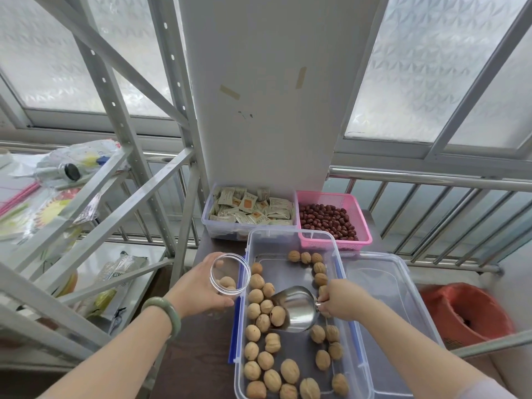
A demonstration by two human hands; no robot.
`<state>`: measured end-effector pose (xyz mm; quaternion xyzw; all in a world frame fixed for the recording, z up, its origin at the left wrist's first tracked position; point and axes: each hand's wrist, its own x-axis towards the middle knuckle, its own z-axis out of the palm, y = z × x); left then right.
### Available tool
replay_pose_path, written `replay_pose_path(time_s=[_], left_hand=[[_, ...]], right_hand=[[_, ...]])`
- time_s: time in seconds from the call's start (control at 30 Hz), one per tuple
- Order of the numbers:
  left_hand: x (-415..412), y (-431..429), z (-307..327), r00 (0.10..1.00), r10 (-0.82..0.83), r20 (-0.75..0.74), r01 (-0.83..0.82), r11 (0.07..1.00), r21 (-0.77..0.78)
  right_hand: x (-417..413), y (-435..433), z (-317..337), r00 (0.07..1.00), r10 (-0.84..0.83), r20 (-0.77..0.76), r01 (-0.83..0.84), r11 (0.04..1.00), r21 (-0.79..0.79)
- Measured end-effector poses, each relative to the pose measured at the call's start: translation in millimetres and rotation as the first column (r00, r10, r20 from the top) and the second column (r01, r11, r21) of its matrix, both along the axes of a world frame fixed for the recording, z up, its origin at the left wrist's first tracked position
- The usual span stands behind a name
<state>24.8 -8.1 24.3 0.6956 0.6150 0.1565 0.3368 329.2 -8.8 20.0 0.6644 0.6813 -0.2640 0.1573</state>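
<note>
- Now we hold a clear round plastic jar [230, 274] in our left hand [198, 286], fingers curled round its wall. Its open mouth tips toward us, and at least one walnut lies inside.
- Our right hand [342, 302] pinches the short handle of a shiny steel scoop [298, 308], closed firmly on it.
- The scoop lies low inside the long clear plastic bin with blue latches [291, 232], among the loose tan walnuts [290, 370] scattered over its floor.
- Its long axis runs from the handle on the right down to the mouth at the lower left. One walnut [277, 315] sits right at that mouth, touching the lip; we cannot tell whether it is fully aboard.
- The jar hangs up and to the left of the scoop's mouth, just over the bin's left wall, near the scoop but apart from it.
- We judge the next move to be a lift and a short swing leftward, since the mouth points roughly that way.
- Behind the bin stand a pink plastic basket of red dates [325, 194] and a clear tub of paper sachets [221, 230].
</note>
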Motion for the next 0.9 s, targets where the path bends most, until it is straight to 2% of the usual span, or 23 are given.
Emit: replay_pose_path(time_s=[0.2,0.37,0.63,0.9], left_hand=[[0,1,-1,1.0,0.009,0.008,-0.009,1.0,0.0],[1,3,-1,1.0,0.01,0.024,-0.01,1.0,0.018],[4,8,1,0.999,-0.03,0.01,0.03,0.999,0.021],[-6,10,-3,1.0,0.009,-0.005,-0.009,1.0,0.019]], right_hand=[[-14,-2,-26,0.984,-0.1,-0.149,0.09,0.993,-0.07],[-14,-8,-37,0.909,-0.275,-0.313,0.256,0.961,-0.103],[-5,-17,-34,0.854,-0.303,-0.424,0.312,0.949,-0.05],[1,-21,-27,0.84,-0.281,-0.464,0.298,0.954,-0.037]])
